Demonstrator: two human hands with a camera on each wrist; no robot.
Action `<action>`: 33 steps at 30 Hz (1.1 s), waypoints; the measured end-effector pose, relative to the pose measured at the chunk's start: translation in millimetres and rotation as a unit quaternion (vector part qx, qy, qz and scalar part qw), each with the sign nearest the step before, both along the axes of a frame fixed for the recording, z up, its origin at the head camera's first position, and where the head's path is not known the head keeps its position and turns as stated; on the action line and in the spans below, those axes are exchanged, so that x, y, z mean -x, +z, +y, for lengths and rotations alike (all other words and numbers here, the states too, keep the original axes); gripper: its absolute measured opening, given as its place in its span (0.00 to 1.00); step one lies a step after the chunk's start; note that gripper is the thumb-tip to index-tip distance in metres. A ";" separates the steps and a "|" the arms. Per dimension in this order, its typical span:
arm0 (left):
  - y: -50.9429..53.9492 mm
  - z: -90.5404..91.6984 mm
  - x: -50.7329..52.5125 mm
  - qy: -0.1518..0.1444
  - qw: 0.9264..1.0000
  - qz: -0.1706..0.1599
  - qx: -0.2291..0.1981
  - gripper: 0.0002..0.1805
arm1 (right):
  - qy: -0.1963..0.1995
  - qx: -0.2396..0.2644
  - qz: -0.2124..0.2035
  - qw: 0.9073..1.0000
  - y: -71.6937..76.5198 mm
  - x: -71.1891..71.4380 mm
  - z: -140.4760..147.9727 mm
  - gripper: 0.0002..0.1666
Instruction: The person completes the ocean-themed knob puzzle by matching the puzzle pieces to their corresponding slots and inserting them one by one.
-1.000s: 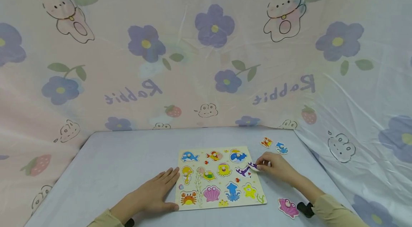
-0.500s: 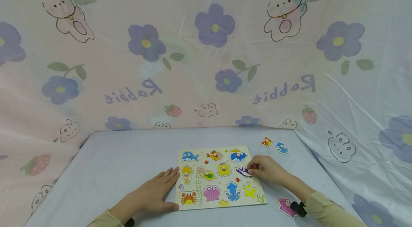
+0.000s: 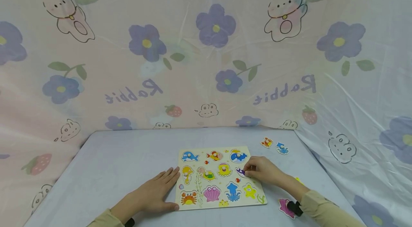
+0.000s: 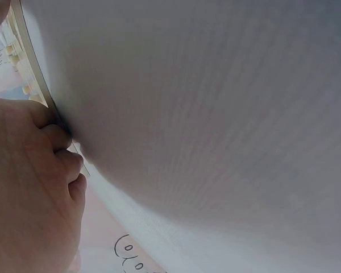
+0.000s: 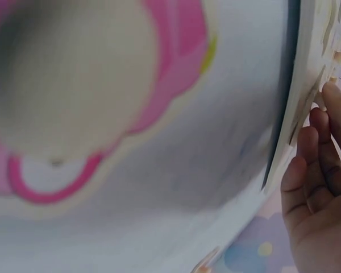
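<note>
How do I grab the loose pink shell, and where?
Probably pinch its round knob from above: the pink shell lies flat and the knob sticks up. Maybe lean in from beside the board; in the head view, the black wrist camera covers the other side.

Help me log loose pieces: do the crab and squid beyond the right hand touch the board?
No, the loose crab and loose squid lie on the table, apart from the board.
</note>
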State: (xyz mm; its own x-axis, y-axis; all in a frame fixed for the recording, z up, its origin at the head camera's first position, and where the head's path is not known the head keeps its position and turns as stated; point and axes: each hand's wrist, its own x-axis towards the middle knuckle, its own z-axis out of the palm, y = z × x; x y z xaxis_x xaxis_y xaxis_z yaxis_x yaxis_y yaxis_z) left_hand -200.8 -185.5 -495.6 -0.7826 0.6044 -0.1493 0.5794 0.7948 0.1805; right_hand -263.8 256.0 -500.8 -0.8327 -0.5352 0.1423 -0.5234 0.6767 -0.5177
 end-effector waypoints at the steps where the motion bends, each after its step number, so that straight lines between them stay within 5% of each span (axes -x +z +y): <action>1: 0.1 0.1 -0.1 0.000 1.000 0.000 0.001 0.60 | -0.002 -0.001 -0.003 1.000 0.1 -0.1 -0.6 0.04; 20: -1.3 0.1 0.3 0.001 1.000 0.001 0.004 0.60 | 0.007 0.010 -0.020 1.000 4.4 -0.8 -0.2 0.02; 33: -0.3 -0.3 -0.1 -0.002 1.000 0.000 0.002 0.60 | -0.095 0.028 0.055 0.994 12.3 32.7 46.5 0.06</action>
